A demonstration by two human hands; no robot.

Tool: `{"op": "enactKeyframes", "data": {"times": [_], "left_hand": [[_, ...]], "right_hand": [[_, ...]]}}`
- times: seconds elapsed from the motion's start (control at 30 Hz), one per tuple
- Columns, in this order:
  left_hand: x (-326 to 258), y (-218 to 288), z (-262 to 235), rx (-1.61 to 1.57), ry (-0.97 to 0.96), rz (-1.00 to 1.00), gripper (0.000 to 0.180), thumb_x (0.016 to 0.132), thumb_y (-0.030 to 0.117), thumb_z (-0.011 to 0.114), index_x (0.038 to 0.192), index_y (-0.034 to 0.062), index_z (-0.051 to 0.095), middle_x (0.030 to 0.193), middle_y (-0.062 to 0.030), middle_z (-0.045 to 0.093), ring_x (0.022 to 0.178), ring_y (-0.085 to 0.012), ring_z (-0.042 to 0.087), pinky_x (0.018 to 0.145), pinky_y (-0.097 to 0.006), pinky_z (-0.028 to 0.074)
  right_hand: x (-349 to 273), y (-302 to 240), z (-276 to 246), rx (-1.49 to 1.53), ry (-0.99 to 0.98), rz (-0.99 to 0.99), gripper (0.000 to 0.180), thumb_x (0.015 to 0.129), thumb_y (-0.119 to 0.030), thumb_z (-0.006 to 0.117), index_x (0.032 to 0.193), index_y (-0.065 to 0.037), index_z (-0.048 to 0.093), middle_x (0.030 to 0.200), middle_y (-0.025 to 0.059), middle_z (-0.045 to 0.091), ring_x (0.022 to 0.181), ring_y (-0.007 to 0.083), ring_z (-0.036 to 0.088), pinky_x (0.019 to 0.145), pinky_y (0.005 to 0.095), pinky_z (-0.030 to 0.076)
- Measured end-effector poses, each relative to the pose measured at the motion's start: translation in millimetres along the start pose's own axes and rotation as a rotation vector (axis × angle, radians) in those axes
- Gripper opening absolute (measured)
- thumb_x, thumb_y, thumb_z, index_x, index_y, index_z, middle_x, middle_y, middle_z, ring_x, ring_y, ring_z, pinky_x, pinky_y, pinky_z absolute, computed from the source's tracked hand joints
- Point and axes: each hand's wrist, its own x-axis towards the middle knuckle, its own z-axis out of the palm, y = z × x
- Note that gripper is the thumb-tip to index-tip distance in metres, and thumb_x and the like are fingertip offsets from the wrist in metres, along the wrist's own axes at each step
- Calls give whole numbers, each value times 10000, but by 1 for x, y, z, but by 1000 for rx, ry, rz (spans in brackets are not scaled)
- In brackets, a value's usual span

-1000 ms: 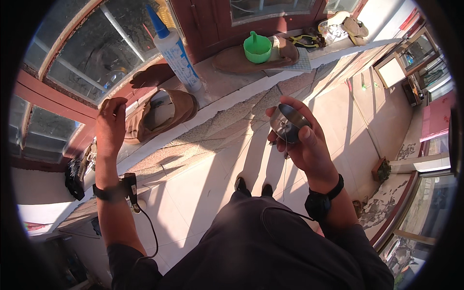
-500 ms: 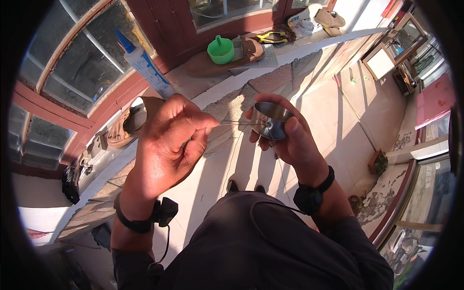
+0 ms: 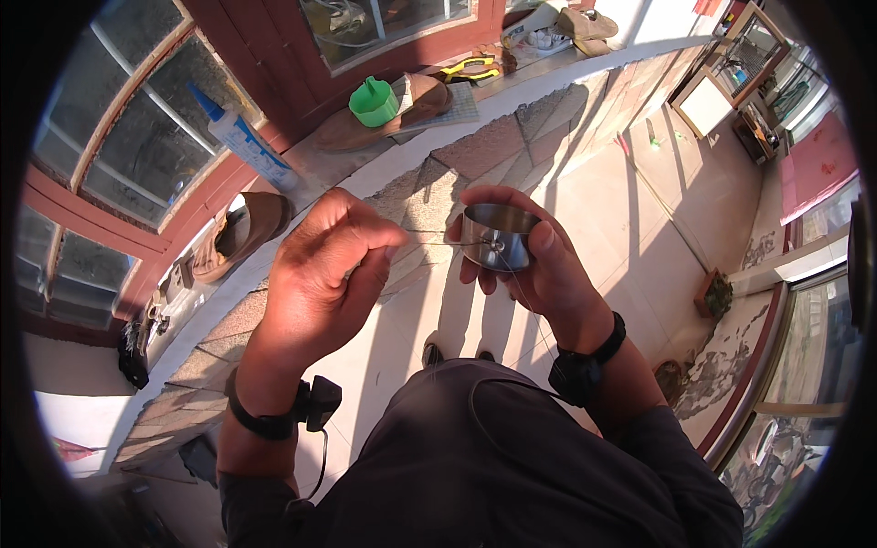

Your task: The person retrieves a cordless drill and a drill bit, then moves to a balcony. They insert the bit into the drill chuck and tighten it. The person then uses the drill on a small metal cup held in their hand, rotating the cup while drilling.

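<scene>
My right hand (image 3: 539, 265) grips a round, shiny metal spool (image 3: 498, 237) held at chest height. A thin thread (image 3: 429, 237) runs from the spool leftward to my left hand (image 3: 329, 274), whose fingertips are pinched on it. More thread trails down from the spool past my right wrist. Both hands hover in front of a stone-tiled window ledge (image 3: 512, 128). Each wrist wears a dark band.
On the ledge lie a brown shoe (image 3: 242, 233), a white tube with a blue nozzle (image 3: 242, 137), a green funnel (image 3: 375, 100) on brown leather pieces, yellow-handled pliers (image 3: 470, 68) and more shoes (image 3: 566, 23). Tiled floor lies below; framed panes lean at the far right (image 3: 708, 100).
My left hand came off the window ledge and moved right to the spool, pinching the thread. The spool now shows its open round side.
</scene>
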Motion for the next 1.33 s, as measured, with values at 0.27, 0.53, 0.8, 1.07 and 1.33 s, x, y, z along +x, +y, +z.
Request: {"op": "enactKeyframes", "data": {"times": [0.27, 0.53, 0.8, 1.07, 1.33], "left_hand": [[-6, 10, 13, -42, -39, -40, 170, 873, -78, 690, 997, 38, 692, 916, -77, 610, 826, -204, 635, 701, -310, 526], [-14, 18, 18, 1, -20, -57, 171, 874, -84, 682, 1003, 28, 684, 915, -81, 612, 811, -201, 645, 708, -305, 540], [-18, 24, 27, 24, 39, -87, 135, 888, -78, 671, 985, 15, 683, 911, -89, 618, 781, -203, 644, 683, -311, 531], [-20, 27, 29, 11, 64, -104, 116, 901, -71, 665, 982, 10, 682, 899, -91, 610, 787, -211, 642, 684, -319, 523], [-24, 32, 30, -1, -17, -137, 129, 916, -46, 662, 1016, 36, 668, 972, -57, 601, 732, -110, 529, 638, -254, 435]], "right_hand": [[-16, -3, 0, 24, -28, 21, 957, 837, -749, 659, 1425, -16, 483, 1163, 166, 678, 852, 214, 733, 627, 253, 574], [-22, -3, 0, 3, -49, 20, 919, 875, -729, 627, 1422, -4, 481, 1153, 168, 689, 866, 219, 740, 645, 278, 586], [-26, -2, 2, 2, -31, 41, 911, 888, -748, 586, 1407, -5, 500, 1115, 166, 701, 822, 224, 745, 645, 287, 595], [-27, 1, 1, 51, -72, 53, 876, 910, -730, 572, 1402, -9, 506, 1100, 170, 700, 820, 228, 745, 625, 285, 594], [-28, 0, 4, -27, -53, 28, 807, 949, -667, 577, 1407, -7, 496, 1099, 174, 695, 826, 236, 743, 620, 273, 597]]}}
